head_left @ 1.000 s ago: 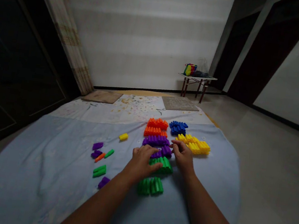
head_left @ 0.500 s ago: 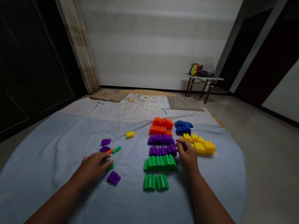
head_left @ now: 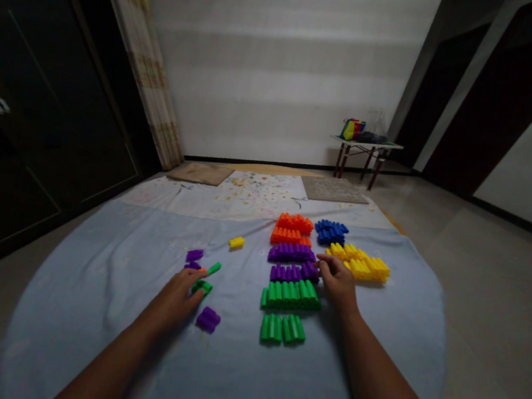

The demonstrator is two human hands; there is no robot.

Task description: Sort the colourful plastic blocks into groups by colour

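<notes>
My left hand (head_left: 179, 294) is low over the cloth with thumb and fingers apart, around a few green pieces (head_left: 203, 287). An orange piece (head_left: 202, 270) and another green piece (head_left: 215, 268) lie by its fingertips. Purple pieces rest behind it (head_left: 194, 255) and in front (head_left: 208, 319). My right hand (head_left: 338, 281) is at the right end of the purple rows (head_left: 292, 253), thumb and index finger near each other; what they hold, if anything, is too small to tell. Green rows (head_left: 291, 295) lie nearer me, orange rows (head_left: 293, 230) farther off.
Blue pieces (head_left: 331, 232) and yellow pieces (head_left: 360, 264) lie beyond my right hand. A small yellow group (head_left: 236, 242) sits mid-table. Two mats, brown (head_left: 201, 173) and grey (head_left: 334, 190), lie at the far edge. A small table (head_left: 367, 143) stands by the wall.
My left hand has reached slightly forward, its fingers spreading over the green and orange pieces. My right hand stays beside the purple rows. The whole view has shifted slightly.
</notes>
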